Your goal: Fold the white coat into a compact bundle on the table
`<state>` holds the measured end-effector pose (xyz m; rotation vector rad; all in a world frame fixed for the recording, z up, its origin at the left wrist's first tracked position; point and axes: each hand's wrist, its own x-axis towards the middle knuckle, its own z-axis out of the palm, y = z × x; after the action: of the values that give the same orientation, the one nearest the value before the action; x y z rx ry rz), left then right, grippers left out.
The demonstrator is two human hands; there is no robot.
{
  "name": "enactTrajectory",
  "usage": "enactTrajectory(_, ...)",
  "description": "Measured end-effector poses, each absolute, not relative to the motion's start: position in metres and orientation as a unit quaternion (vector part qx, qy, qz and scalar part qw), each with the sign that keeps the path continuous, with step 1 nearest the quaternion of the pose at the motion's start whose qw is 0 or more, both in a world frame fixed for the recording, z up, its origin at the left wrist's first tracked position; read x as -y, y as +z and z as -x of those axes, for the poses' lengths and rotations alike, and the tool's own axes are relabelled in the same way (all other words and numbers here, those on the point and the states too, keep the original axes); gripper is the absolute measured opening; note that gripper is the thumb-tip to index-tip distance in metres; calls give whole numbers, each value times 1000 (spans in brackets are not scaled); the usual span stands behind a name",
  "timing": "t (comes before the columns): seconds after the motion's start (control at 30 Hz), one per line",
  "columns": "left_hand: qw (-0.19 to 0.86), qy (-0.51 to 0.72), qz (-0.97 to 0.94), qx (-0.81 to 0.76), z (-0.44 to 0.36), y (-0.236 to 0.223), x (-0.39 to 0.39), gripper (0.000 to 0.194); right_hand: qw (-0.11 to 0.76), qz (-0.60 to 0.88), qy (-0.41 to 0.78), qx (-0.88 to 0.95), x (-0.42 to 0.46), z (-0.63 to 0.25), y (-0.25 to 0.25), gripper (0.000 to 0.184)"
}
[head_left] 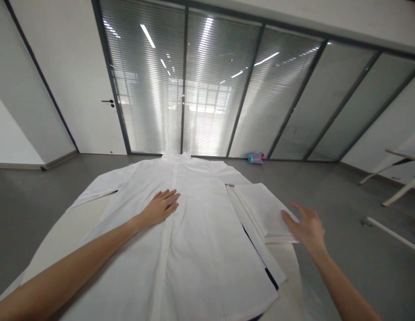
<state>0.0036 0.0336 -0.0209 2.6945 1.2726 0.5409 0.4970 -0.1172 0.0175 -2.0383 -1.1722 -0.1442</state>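
A white button-front shirt (201,232) lies spread out, front side up, on a round pale table (289,263), its collar at the far edge. My left hand (160,206) rests flat on the shirt's chest beside the button placket, fingers stretched out. At the table's right edge is a folded white cloth (261,207), partly over the shirt's right side. My right hand (307,227) is at that cloth's outer edge, thumb and fingers apart; whether the thumb touches it I cannot tell. Dark strips show along the shirt's right edge.
A blue and pink cylindrical item (256,158) lies on the grey floor by the glass partition (207,89). To the right are the legs of a wooden piece of furniture (400,191) and a white bar (395,234) near the floor. A door (87,89) stands at the left.
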Motion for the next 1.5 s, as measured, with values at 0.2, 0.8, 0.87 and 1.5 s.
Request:
enactTrajectory(0.2,70,172,-887,-423,-4,-17,-30,53,365,655,-30,661,57,-389,65,30)
enactTrajectory(0.8,74,188,-888,-413,-2,-20,-31,51,113,567,67,813,21,-276,11,38)
enactTrajectory(0.87,74,192,-889,-409,-2,-21,-32,52,112,564,73,815,21,-277,12,38)
enactTrajectory(1.5,58,181,-890,-415,-2,-21,-32,52,111,559,79,818,23,-278,14,40)
